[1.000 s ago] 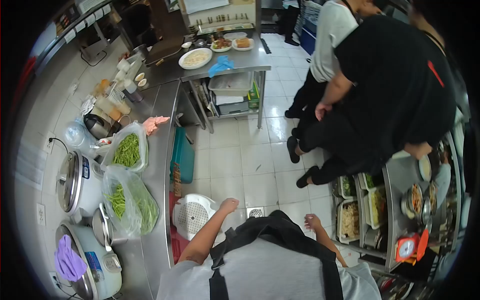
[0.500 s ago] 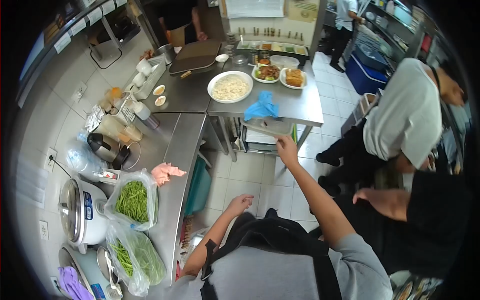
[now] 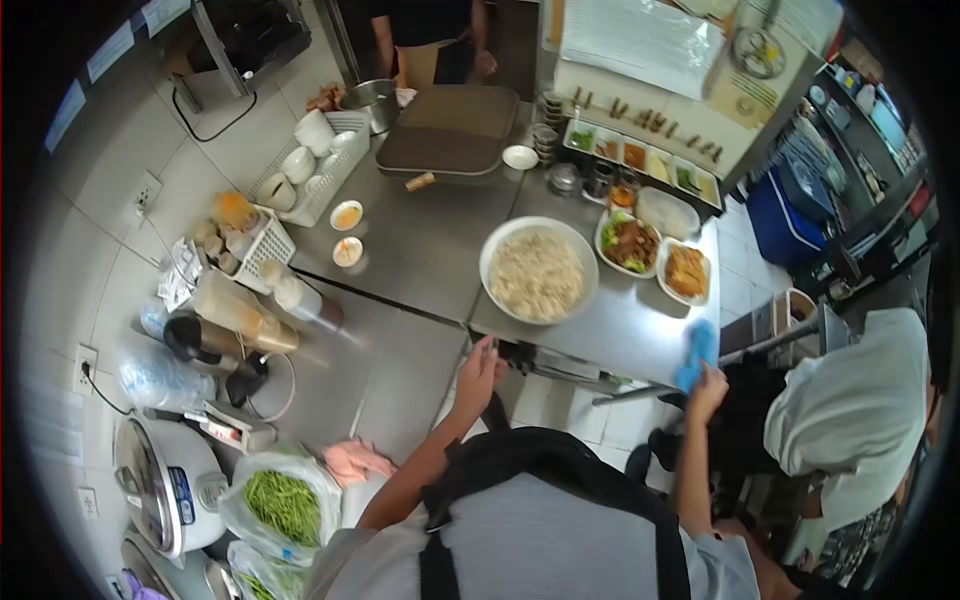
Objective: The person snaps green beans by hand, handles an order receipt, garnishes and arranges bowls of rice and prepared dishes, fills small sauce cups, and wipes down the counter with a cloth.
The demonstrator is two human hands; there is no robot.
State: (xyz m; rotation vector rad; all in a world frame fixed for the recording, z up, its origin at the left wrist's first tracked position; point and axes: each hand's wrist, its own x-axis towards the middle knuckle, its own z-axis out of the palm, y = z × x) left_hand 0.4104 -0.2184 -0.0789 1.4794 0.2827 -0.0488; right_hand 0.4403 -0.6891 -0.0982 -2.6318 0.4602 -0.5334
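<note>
My right hand (image 3: 708,390) is closed on a blue cloth (image 3: 697,352) at the front right corner of the steel table (image 3: 630,340). The cloth is bunched and slightly blurred. By the table's front left edge is my left hand (image 3: 480,374), fingers loosely apart and nothing visible in them; whether it touches the edge I cannot tell. A large white bowl of pale, rice-like food (image 3: 538,272) stands between the hands, further back. Behind my right hand are a dish of meat and greens (image 3: 630,243) and a dish of golden fried food (image 3: 686,272).
A dark brown tray (image 3: 448,130) and a garnish container row (image 3: 640,158) stand at the back. On the left counter are a rice cooker (image 3: 170,485), bagged green beans (image 3: 282,505) and a pink cloth (image 3: 358,461). A person in white (image 3: 850,400) bends close on my right.
I have moved closer to the table. My right hand now grips the blue cloth, which has shifted to the right corner. The clear tray by that hand is out of sight.
</note>
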